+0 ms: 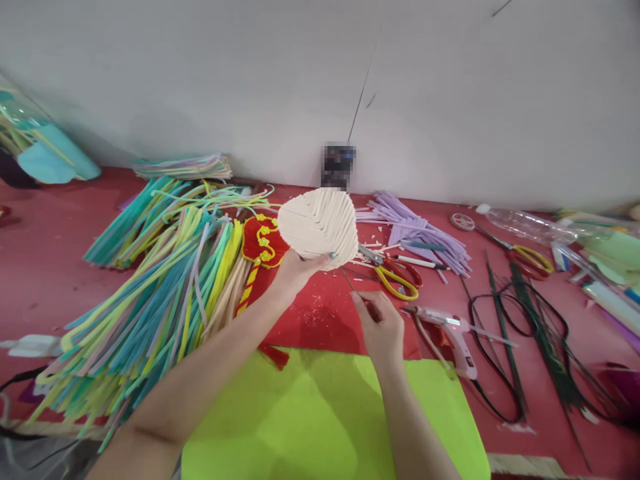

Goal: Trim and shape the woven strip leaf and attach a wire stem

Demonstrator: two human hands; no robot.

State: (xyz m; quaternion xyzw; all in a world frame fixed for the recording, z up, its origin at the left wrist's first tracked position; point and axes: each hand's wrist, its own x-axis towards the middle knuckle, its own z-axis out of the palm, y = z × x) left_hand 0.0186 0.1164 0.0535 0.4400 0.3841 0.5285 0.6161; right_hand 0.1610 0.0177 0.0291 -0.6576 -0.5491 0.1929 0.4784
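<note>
My left hand (pixel 301 267) is closed on the lower edge of a cream, leaf-shaped piece (pixel 320 227) covered in slanting rows of pipe cleaners. It is held up above the work surface. My right hand (pixel 384 327) pinches a thin dark wire (pixel 347 278) that runs up toward the underside of this piece. Whether the wire is joined to it is hidden. Just left of the cream piece lies a red fan-shaped ornament (pixel 253 248) with yellow flowers and a twisted yellow and red handle. Scissors (pixel 397 280) with red and yellow handles lie to its right.
A heap of coloured pipe cleaners (pixel 160 313) covers the left side. Purple pipe cleaners (pixel 415 233) lie at the back right. A glue gun (pixel 447 323) with its black cord, more scissors (pixel 530 259) and green stems (pixel 543 333) are on the right. A lime-green board (pixel 310 413) is in front.
</note>
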